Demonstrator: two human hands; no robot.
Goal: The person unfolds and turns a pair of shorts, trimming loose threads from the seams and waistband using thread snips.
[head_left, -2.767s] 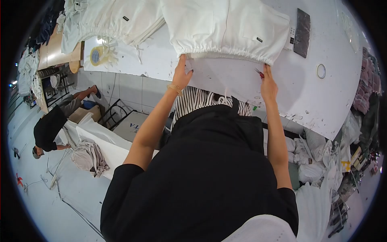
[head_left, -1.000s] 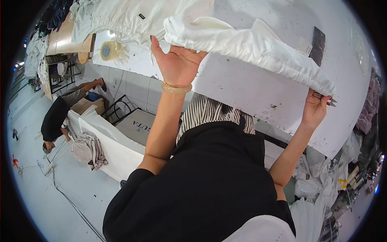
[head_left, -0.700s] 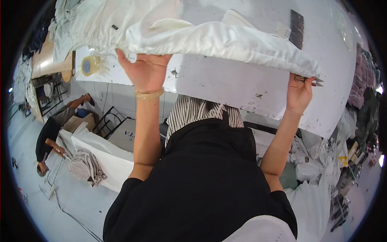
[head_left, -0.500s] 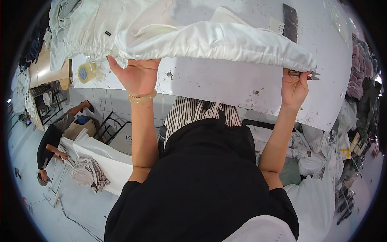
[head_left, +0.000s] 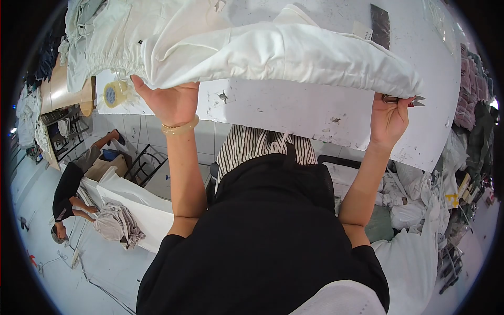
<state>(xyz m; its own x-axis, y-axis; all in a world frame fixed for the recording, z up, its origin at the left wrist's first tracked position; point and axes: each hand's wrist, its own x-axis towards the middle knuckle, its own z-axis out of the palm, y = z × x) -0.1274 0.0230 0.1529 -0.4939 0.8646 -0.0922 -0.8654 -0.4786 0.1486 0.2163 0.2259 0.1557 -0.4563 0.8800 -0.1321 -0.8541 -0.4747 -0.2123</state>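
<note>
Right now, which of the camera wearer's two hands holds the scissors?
The right hand, its scissors showing by one end of the held white garment; the left hand, palm visible at the other end, shows no tool.

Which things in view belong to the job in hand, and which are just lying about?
In the job:
- white garment, at left hand and right hand
- scissors, in the right hand
- table

Apparently lying about:
- tape
- dark rectangular item
- pink cloth, far right
</note>
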